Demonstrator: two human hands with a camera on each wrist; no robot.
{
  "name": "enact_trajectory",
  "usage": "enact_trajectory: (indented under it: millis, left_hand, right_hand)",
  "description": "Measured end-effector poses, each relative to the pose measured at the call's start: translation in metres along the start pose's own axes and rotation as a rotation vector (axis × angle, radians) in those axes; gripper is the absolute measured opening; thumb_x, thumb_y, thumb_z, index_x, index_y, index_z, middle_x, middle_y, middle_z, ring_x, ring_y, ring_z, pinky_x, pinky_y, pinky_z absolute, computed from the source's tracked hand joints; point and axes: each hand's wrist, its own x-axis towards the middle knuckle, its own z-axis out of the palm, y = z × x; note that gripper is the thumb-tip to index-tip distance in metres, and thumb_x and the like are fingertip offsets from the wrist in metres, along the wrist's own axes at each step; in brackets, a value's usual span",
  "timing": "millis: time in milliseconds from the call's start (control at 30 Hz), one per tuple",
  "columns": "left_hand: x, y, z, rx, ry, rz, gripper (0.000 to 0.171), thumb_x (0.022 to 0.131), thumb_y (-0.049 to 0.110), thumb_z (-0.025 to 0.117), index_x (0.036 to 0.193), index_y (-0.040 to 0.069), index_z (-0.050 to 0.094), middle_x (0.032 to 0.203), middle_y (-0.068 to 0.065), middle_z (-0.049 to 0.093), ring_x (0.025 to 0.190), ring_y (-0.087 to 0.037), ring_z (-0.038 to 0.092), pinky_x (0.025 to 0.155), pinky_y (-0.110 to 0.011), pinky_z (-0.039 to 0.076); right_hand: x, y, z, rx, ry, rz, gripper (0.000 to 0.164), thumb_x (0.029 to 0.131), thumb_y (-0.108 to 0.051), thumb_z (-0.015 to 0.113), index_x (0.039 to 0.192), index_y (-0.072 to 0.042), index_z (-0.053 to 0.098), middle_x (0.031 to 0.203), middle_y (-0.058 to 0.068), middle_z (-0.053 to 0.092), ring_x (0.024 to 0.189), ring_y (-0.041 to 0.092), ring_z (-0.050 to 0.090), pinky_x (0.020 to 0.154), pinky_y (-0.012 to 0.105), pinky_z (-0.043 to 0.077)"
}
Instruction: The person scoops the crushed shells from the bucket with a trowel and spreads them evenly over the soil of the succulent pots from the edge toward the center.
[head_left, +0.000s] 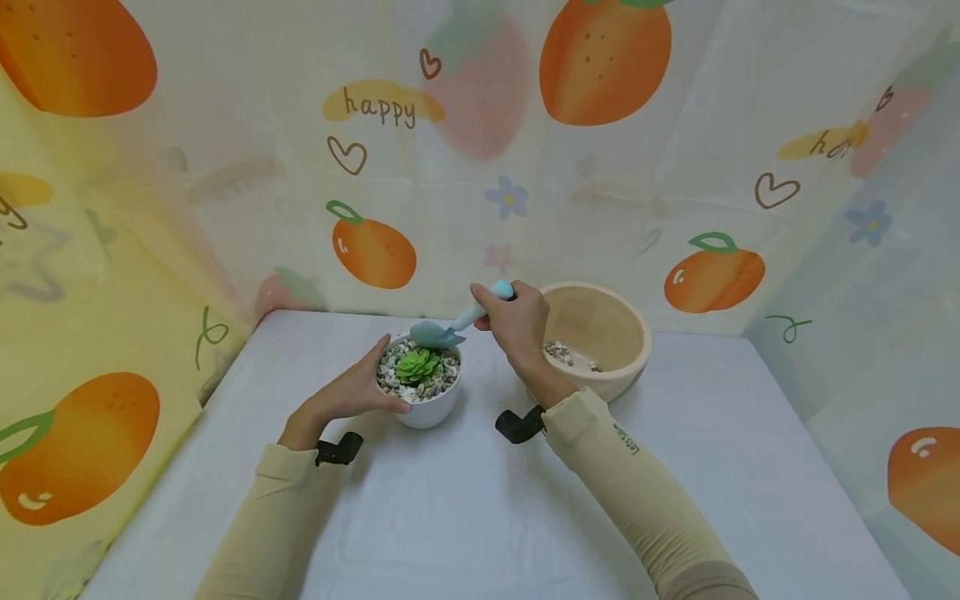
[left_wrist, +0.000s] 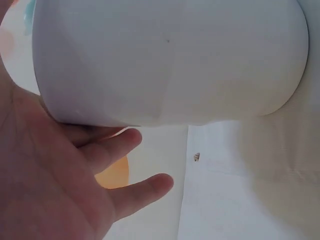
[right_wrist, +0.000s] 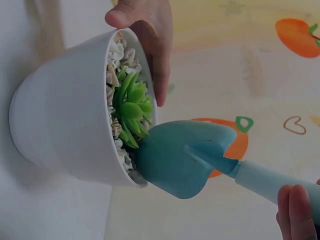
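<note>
In the head view, a white flower pot (head_left: pixel 429 412) stands on the table, filled with small pale stones or shells around a green succulent (head_left: pixel 417 366). My left hand (head_left: pixel 356 389) holds the pot's left side, thumb in front and fingers around the back; two fingers extend clear of the wall in the left wrist view. A blue-green hand trowel (right_wrist: pixel 175 155) is gripped by its handle in my right hand (head_left: pixel 519 320). The trowel's blade tilts down over the pot's far rim, its tip beside the succulent. Whether stones lie on the blade cannot be seen.
Behind my right wrist stands a wide beige bowl (head_left: pixel 626 382) with some small stones (head_left: pixel 558 352) at its bottom. One tiny stone or shell (left_wrist: pixel 196 157) lies on the white tabletop (head_left: pixel 450 517). A fruit-print curtain (head_left: pixel 600 200) closes off the back and sides.
</note>
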Motion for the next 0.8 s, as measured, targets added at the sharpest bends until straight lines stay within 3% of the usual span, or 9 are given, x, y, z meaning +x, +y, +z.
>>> enact_trajectory:
  millis: [167,300,433,800]
  left_hand:
    - [-0.0007,0.0013,0.0011,0.012,0.007,-0.017,0.13,0.067,0.049,0.086,0.156,0.001,0.004,0.16,-0.025,0.017,0.144,-0.044,0.025,0.114,-0.062,0.026]
    - [-0.0005,0.0037,0.0007,0.032,0.007,-0.032,0.128,0.067,0.05,0.085,0.156,0.002,0.006,0.158,-0.025,0.021,0.142,-0.044,0.029,0.113,-0.062,0.029]
    - [-0.0012,0.0036,-0.0021,0.032,0.001,-0.02,0.126,0.069,0.048,0.084,0.155,0.001,0.006,0.158,-0.026,0.02,0.143,-0.045,0.027,0.113,-0.063,0.028]
    - [-0.0003,-0.0009,-0.0034,-0.022,-0.033,-0.003,0.13,0.069,0.047,0.085,0.156,0.003,-0.001,0.161,-0.027,0.012,0.145,-0.047,0.021,0.113,-0.065,0.025]
  right_hand:
    - [0.0003,0.0008,0.0001,-0.002,-0.004,-0.007,0.03,0.084,-0.032,0.075,0.082,-0.005,0.062,0.065,0.009,0.068,0.048,0.01,0.066,0.053,0.024,0.054]
    - [0.0015,0.001,-0.0007,0.003,0.005,-0.012,0.031,0.084,-0.032,0.076,0.082,-0.004,0.063,0.063,0.009,0.067,0.047,0.009,0.065,0.053,0.026,0.055]
    - [0.0034,0.0004,-0.0017,0.014,0.016,-0.014,0.031,0.084,-0.033,0.076,0.082,-0.004,0.063,0.062,0.007,0.066,0.046,0.009,0.064,0.055,0.029,0.057]
    - [0.0038,-0.0014,-0.003,0.003,0.01,-0.017,0.032,0.084,-0.033,0.076,0.08,-0.004,0.062,0.065,0.011,0.069,0.047,0.01,0.065,0.052,0.024,0.055]
